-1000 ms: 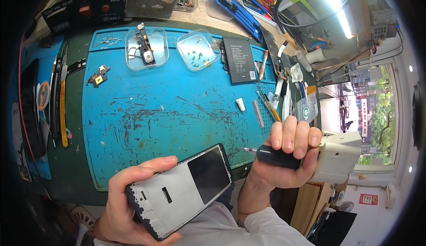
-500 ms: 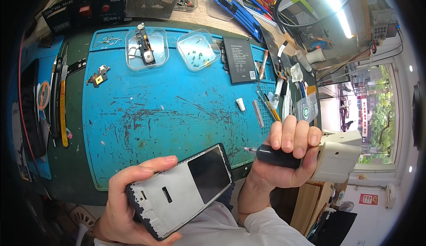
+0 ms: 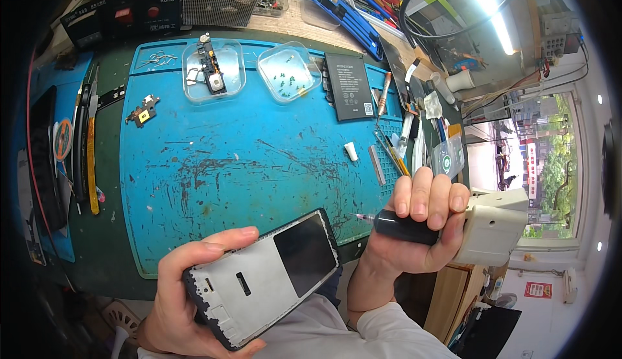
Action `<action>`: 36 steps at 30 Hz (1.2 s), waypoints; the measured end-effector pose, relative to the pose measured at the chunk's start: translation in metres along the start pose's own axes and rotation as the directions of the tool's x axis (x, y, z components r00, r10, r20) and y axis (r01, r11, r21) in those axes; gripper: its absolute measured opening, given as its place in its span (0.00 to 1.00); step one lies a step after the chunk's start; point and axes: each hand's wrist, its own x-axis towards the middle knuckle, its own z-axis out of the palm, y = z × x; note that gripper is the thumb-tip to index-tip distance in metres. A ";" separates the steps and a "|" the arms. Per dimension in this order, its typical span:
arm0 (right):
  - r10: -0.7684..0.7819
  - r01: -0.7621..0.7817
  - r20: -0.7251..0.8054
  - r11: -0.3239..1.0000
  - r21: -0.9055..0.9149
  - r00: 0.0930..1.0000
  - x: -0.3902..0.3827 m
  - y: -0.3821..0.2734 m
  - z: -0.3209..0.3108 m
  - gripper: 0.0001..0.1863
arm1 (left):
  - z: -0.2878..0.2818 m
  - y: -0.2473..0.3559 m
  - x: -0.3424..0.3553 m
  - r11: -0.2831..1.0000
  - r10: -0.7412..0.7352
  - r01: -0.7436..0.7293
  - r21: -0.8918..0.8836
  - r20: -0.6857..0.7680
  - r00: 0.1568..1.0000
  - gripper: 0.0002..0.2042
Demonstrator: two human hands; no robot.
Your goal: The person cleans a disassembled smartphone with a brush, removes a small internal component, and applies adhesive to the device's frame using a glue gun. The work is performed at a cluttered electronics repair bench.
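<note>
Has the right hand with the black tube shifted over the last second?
No. The right hand holds the black tube in the same spot beside the blue mat's lower right corner.

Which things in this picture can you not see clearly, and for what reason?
- Head view: the rear end of the black tube in the right hand is hidden by the fingers.
- The underside of the phone frame faces away; the left hand covers its near edge.
- The small green parts in the clear dish are too small to identify.
- The tools left of the blue mat are bent by the lens rim.
</note>
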 end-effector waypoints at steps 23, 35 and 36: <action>0.013 -0.013 0.006 1.000 -0.007 1.000 -0.001 0.001 0.003 0.05 | -0.003 -0.001 0.004 0.999 0.033 -0.033 0.001 0.052 0.998 0.50; 0.066 -0.054 0.073 0.986 -0.156 0.995 -0.006 0.005 0.018 0.06 | 0.009 0.003 0.001 0.995 -0.063 0.053 -0.089 -0.120 0.991 0.52; 0.072 -0.056 0.082 0.982 -0.182 0.994 -0.006 0.004 0.018 0.06 | 0.006 -0.001 0.002 0.997 -0.023 0.016 -0.081 -0.089 0.996 0.52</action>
